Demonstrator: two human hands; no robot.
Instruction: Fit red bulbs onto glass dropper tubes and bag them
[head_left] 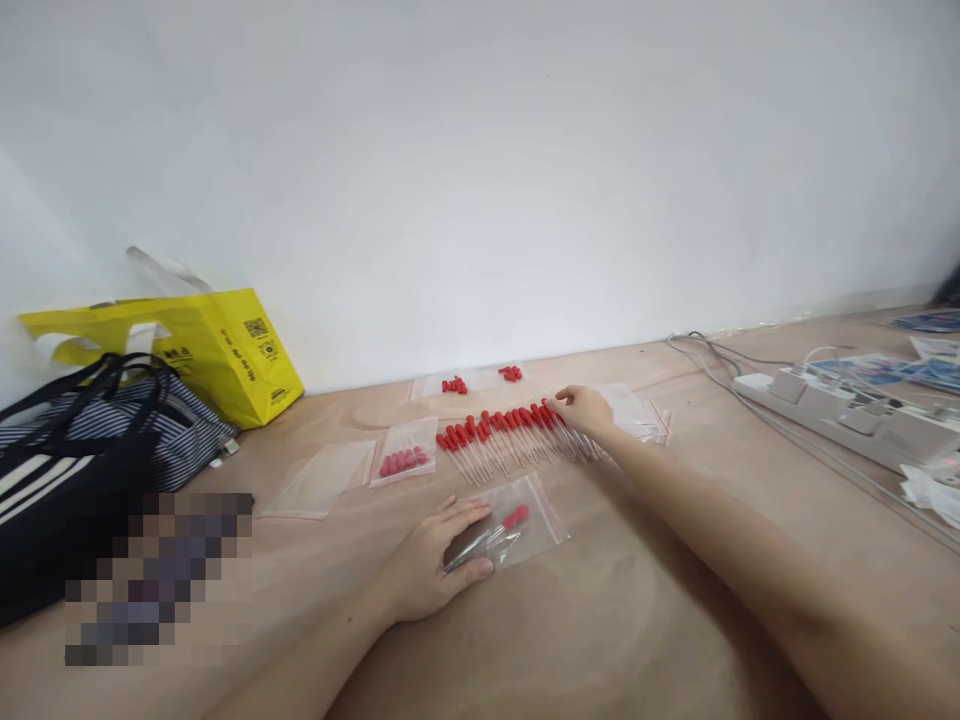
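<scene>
My left hand (431, 560) lies on a clear zip bag (546, 515), thumb and fingers spread over its left part. Inside are a few glass droppers (516, 517) with red rubber bulbs. Farther off, my right hand (585, 408) pinches the red bulb of a dropper (549, 408) at the right end of a long row of droppers (499, 425). Their bulbs point away from me and the glass tubes toward me. Left of the row is a zip bag of droppers (403, 462), beside a flat zip bag (319, 485).
Behind the row lie more bagged droppers (454, 385). Zip bags (634, 410) are stacked by my right hand. A yellow bag (225, 350) and a dark striped bag (180, 420) stand left. At right are a power strip (840, 415), cables and printed sheets. A white wall (525, 180) closes the back.
</scene>
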